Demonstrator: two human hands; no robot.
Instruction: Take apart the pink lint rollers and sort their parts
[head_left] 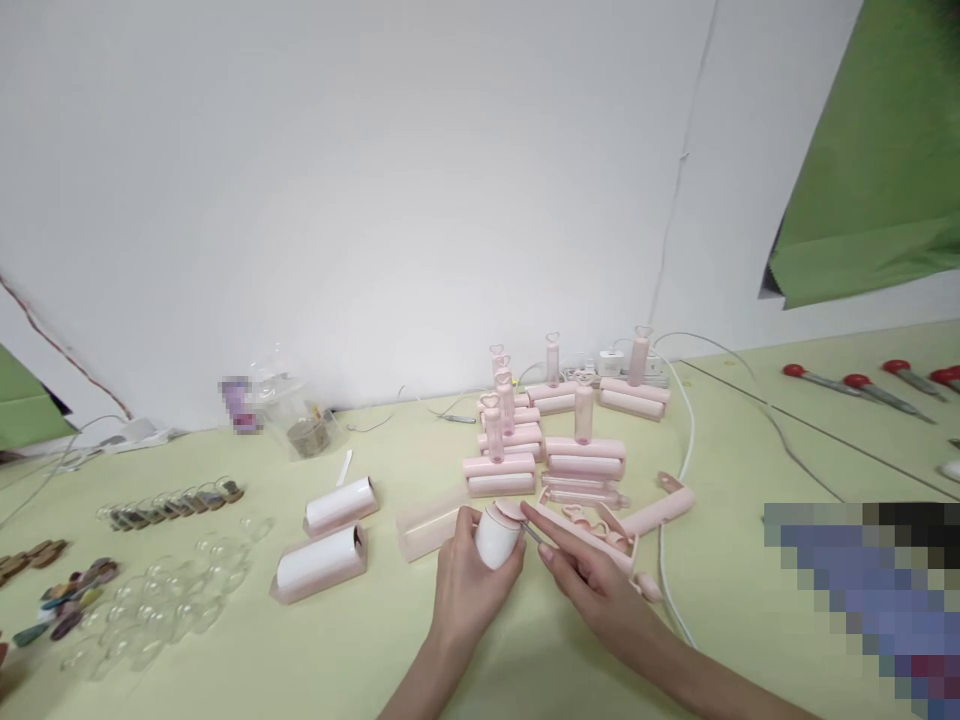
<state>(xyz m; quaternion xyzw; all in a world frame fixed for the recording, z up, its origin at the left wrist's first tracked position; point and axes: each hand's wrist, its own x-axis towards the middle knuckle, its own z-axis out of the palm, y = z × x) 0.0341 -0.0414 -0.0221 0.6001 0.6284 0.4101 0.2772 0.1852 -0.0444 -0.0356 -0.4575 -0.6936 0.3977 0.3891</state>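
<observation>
My left hand is wrapped around a white lint roller refill, tilted with its top end toward the wall. A pale pink end piece sits at that top end. My right hand touches the pink piece with its index fingertip. Between that finger and the thumb is a thin grey rod; its kind is too small to tell. Beside my left hand lies an open, translucent pink cover. Close to my right hand are loose pink lint roller parts, some heart-shaped.
Several pink lint rollers stand with handles up near the wall. Two white rolls in covers lie left. Farther left are clear glass-like domes and coloured stones. A white cable crosses the right; red-handled tools lie beyond.
</observation>
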